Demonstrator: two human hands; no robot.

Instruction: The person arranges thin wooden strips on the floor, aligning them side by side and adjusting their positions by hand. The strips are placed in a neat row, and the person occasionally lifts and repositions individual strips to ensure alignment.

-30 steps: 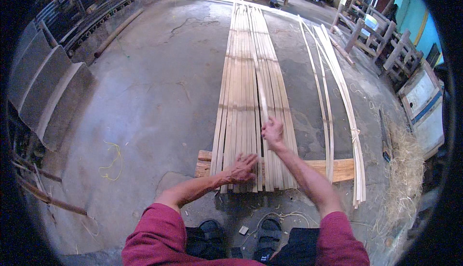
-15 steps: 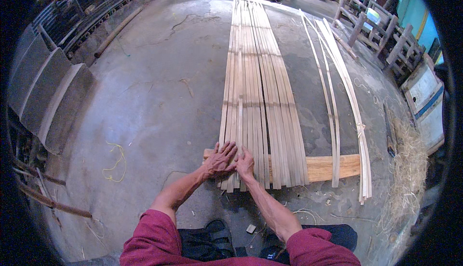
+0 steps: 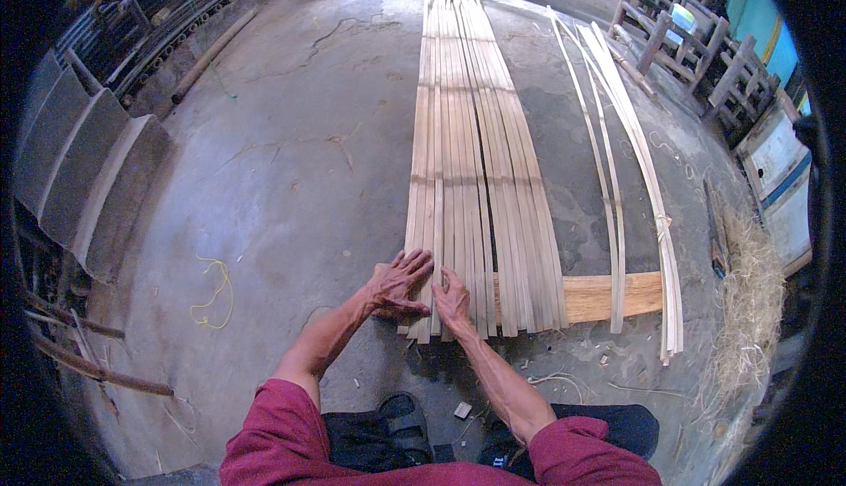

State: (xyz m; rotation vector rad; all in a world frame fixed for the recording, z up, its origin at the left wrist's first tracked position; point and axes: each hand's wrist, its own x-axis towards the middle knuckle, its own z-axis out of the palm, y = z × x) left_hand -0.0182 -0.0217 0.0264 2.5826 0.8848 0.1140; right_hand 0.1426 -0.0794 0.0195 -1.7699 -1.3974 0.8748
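Observation:
A row of long, flat, pale bamboo strips (image 3: 480, 178) runs away from me, laid side by side, with a narrow dark gap near the middle. My left hand (image 3: 401, 283) lies on the near left part of the row, fingers spread and thumb stretched toward the right. Just beside it, my right hand (image 3: 453, 301) touches the strips with bent fingers, the thumb and forefinger apart at one strip. Beneath the near ends passes a wooden plank (image 3: 608, 299), partly covered by the strips and my left hand.
Loose strips (image 3: 614, 213) and a tied bundle of strips (image 3: 656, 204) lie to the right. Beyond them are a heap of shavings (image 3: 749, 301) and a log frame (image 3: 679, 45). Concrete steps (image 3: 115, 178) stand at left; a yellow string (image 3: 214, 296) lies on the floor.
My hands have drawn slightly apart, and the left thumb has spread out. The right fingers have loosened at the strip. A strip that stood out on top now lies level with the others.

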